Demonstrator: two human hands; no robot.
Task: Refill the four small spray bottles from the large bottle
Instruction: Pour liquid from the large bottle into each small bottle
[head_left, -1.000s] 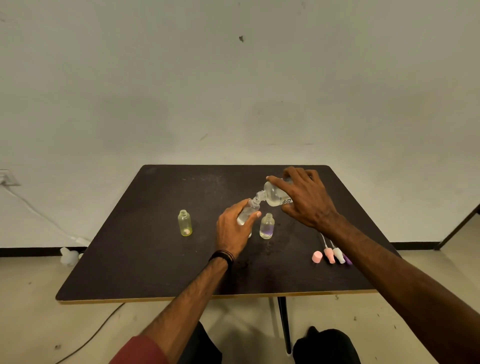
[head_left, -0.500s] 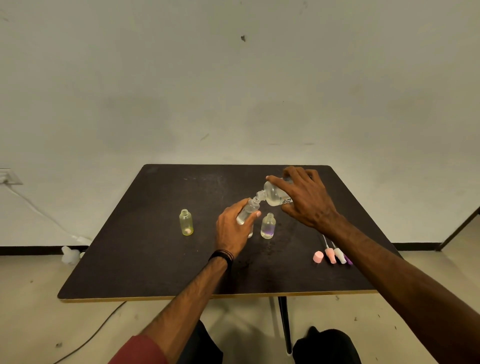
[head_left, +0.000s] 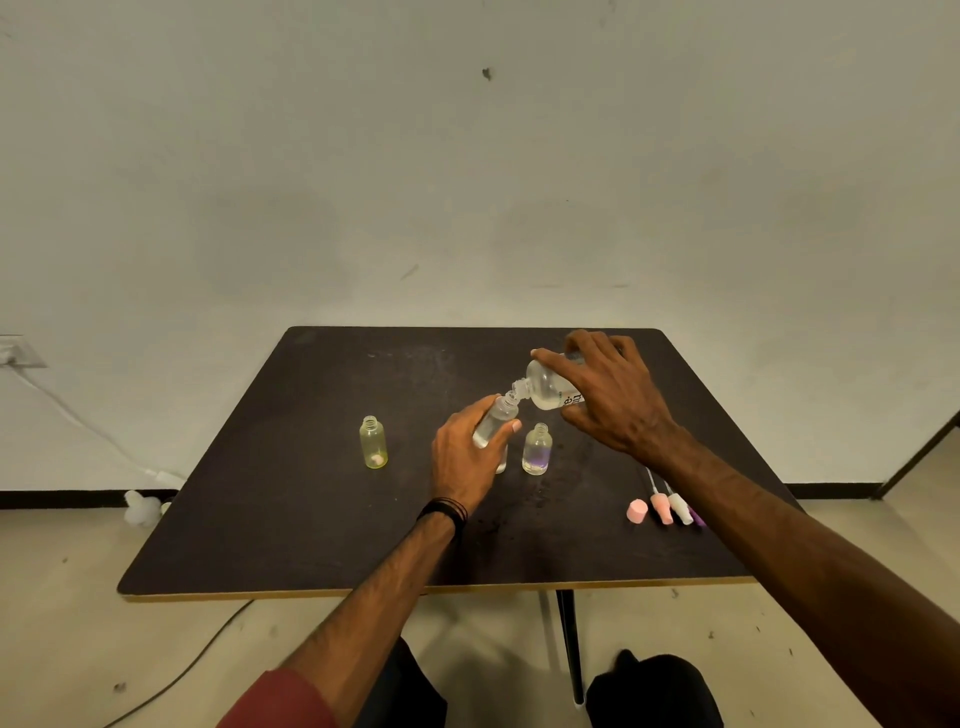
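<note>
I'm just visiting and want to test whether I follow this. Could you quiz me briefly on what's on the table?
1. True or false: the large bottle stands upright.
2. Which hand holds the small bottle being filled: A left, B right?
3. Which tint is the bottle farthest left: yellow or purple?

Key: 1 false, the right hand tilts it. 2 A, the left hand. 3 yellow, the yellow-tinted bottle; the purple-tinted bottle stands nearer the hands.
</note>
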